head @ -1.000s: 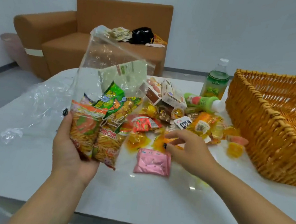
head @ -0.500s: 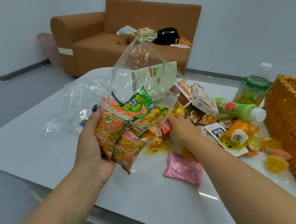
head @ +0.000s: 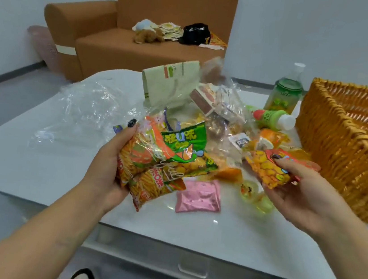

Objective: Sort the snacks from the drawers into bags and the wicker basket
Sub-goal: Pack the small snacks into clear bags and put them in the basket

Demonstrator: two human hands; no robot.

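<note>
My left hand (head: 107, 164) grips the lower end of a clear bag (head: 168, 142), thumb on top and fingers curled beneath. The bag is held above the near part of the white bench (head: 34, 166). It is transparent and crinkled; its open mouth points away from me, toward the snack pile. Inside it I see orange stick-snack packets (head: 147, 181), a green packet (head: 182, 141) with printed characters, and a yellow packet (head: 198, 167) lying across them. A pale green card (head: 169, 83) stands up at the far end, behind the plastic.

My right hand (head: 299, 194) holds a small packet (head: 270, 171), yellow-orange with a red upper part, pinched between thumb and fingers. It is in the air just right of the bag, near the wicker basket (head: 352, 149).

The basket stands at the right edge of the bench; its weave is golden-orange, and its inside is only partly in view.

A pink packet (head: 199, 196) lies flat on the bench between my hands. Jelly cups (head: 251, 191) sit just beside it, under my right hand. Further back the pile holds small boxes (head: 204, 95), an orange pouch (head: 269, 139), a green bottle (head: 272, 119) lying on its side and a second bottle (head: 285, 94) standing upright. A loose sheet of clear plastic (head: 84, 107) lies on the bench to the left.

A brown sofa (head: 144, 40) stands against the far wall.
</note>
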